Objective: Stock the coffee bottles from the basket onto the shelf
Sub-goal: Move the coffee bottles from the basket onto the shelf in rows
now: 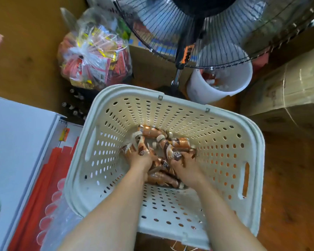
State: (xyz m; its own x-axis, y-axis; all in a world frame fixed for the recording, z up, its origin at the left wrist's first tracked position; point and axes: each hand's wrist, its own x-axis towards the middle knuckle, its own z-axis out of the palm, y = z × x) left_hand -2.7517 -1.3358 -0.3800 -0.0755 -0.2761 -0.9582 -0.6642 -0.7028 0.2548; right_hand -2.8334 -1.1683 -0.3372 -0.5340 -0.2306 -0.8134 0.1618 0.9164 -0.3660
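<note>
Both hands were down in the white perforated basket [225,127], among a loose heap of brown coffee bottles [152,132] on its floor. The left hand [140,161] was curled round two bottles, their pale caps pointing toward twelve o'clock. The right hand [184,168] gripped another bottle [168,148], which tilted up toward eleven o'clock with its cap clear of the heap. More bottles lay on their sides between and under the wrists, and two more lay at about twelve o'clock from the hands.

The basket stood on a wooden floor [290,196]. At about nine o'clock from it was a white shelf [20,138], with red strips and clear cups along its edge. At eleven o'clock sat a tied clear bag of snack packets [94,57], touching a brown box behind it. At twelve o'clock rose a standing fan [188,24] in a black wire guard, and just beside its pole, at one o'clock, stood a white bucket [219,78]. Cardboard cartons [288,98] were stacked at two o'clock.
</note>
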